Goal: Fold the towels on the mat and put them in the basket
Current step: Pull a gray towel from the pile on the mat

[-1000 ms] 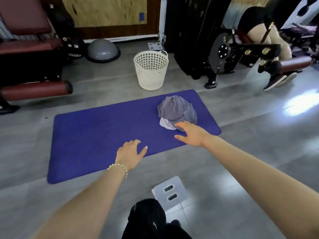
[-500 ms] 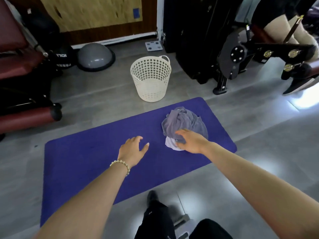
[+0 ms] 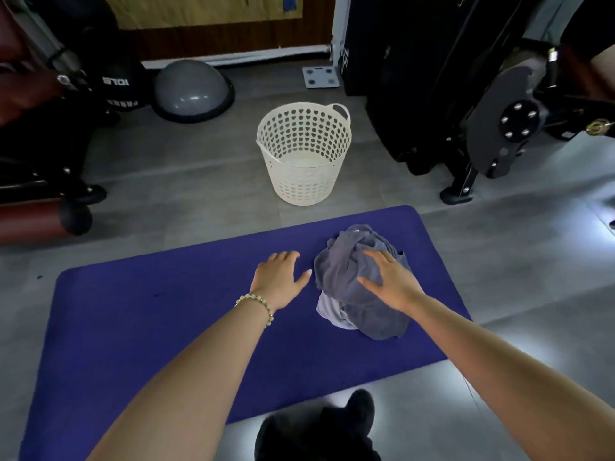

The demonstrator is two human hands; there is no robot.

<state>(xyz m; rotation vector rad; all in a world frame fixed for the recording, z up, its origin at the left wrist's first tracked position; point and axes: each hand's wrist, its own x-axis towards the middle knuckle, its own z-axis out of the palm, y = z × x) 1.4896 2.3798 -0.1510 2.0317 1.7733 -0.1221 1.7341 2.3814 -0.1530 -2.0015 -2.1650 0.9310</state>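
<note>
A crumpled heap of grey towels (image 3: pixel 346 271), with a paler lilac one (image 3: pixel 327 309) showing at its lower left, lies on the right part of the purple mat (image 3: pixel 149 314). My right hand (image 3: pixel 391 279) lies flat on top of the heap with its fingers spread. Just left of the heap, my left hand (image 3: pixel 281 277), with a bead bracelet at the wrist, hovers open over the mat and does not touch the towels. A cream perforated basket (image 3: pixel 304 188) stands upright on the floor beyond the mat; nothing shows inside it.
Black gym machines (image 3: pixel 466 104) stand at the back right, close to the basket. A grey balance dome (image 3: pixel 191 89) and red padded benches (image 3: pixel 36 221) sit at the back left. Grey floor surrounds the mat. My dark-clad leg (image 3: pixel 319 430) is at the bottom edge.
I have moved closer to the mat. My right hand has slid from the heap's near edge up onto its top. My left hand has come nearer the towels.
</note>
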